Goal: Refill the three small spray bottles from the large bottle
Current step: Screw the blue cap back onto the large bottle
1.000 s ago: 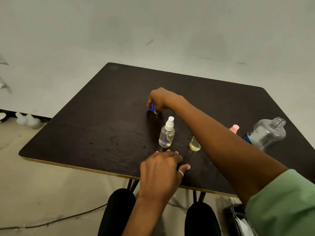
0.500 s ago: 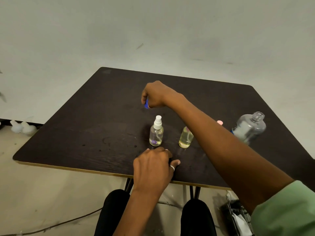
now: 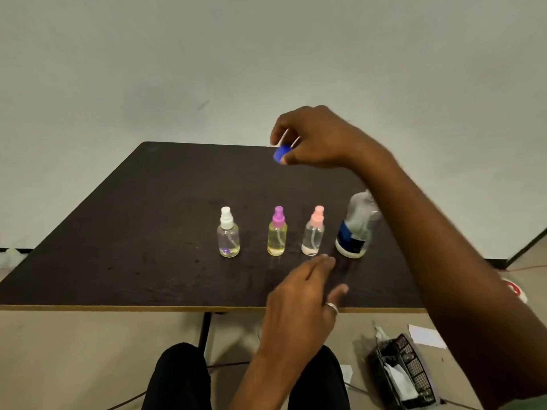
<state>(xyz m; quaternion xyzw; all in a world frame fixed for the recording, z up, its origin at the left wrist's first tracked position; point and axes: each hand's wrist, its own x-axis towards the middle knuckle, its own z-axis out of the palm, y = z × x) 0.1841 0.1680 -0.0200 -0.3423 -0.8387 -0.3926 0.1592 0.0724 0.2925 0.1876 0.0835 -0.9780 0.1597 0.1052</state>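
Observation:
Three small spray bottles stand in a row on the dark table (image 3: 124, 232): one with a white top (image 3: 228, 233), one with a purple top (image 3: 277, 232) holding yellowish liquid, one with a pink top (image 3: 313, 232). Just to their right stands the large clear bottle (image 3: 355, 229) with a blue label, its neck hidden behind my right forearm. My right hand (image 3: 313, 137) is raised above the far part of the table and pinches a blue cap (image 3: 281, 153). In front of the pink-topped bottle hovers my left hand (image 3: 302, 297), fingers straight, a ring on one finger, holding nothing.
On the floor at the lower right sits a black mesh basket (image 3: 405, 377) with white paper in it, and a white sheet (image 3: 426, 335) beside it. My knees (image 3: 177, 380) are under the table's front edge. A cable runs along the floor.
My right hand has lifted the blue cap off the table and moved it up and to the right. The view shifted, so all the bottles now show. My left hand has moved right, toward the pink-topped bottle.

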